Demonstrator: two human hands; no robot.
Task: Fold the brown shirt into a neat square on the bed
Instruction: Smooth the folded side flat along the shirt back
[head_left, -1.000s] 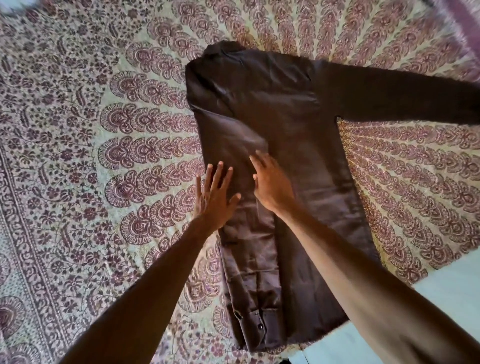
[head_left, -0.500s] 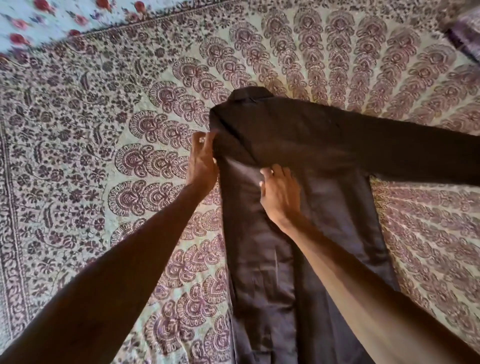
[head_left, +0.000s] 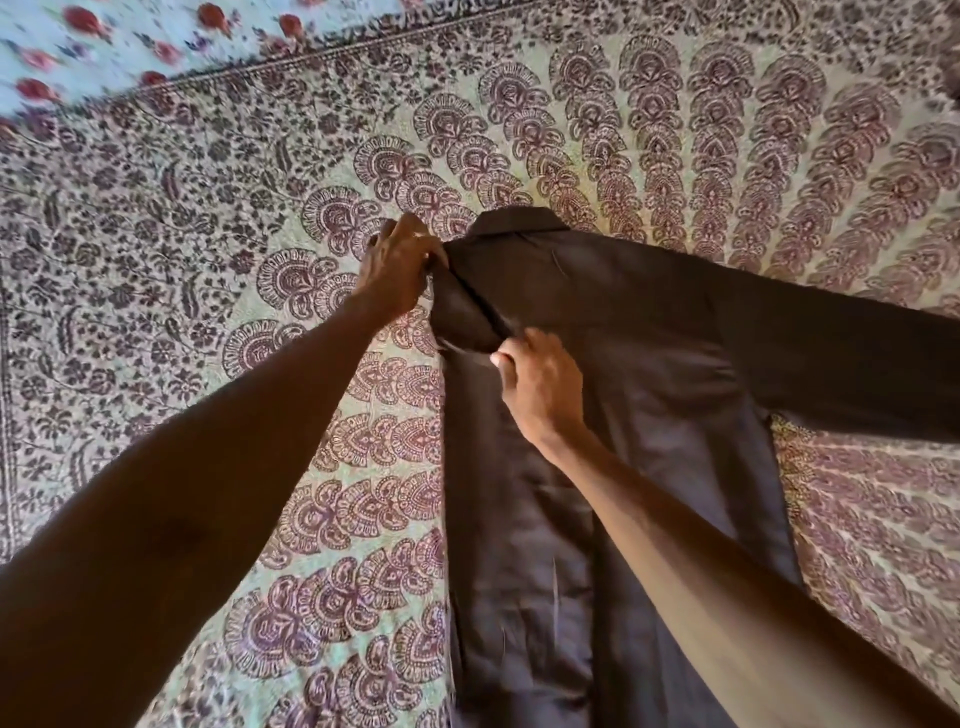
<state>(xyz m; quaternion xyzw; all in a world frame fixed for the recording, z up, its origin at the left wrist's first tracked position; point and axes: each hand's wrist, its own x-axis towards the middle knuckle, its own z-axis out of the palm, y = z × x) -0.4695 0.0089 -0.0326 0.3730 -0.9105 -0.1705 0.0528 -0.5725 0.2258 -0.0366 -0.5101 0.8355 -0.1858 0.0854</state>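
The brown shirt lies flat on the patterned bedspread, collar away from the camera, one sleeve stretched out right. Left hand pinches the folded shoulder corner; right hand grips the fold's edge just below it.

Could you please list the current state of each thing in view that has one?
Dark brown long-sleeved shirt: flat on the bed, left side folded in, other sleeve spread out.
Left hand: grip shut on the shirt's shoulder corner.
Right hand: fingers closed on the folded edge.
Patterned maroon-and-cream bedspread: spread flat.
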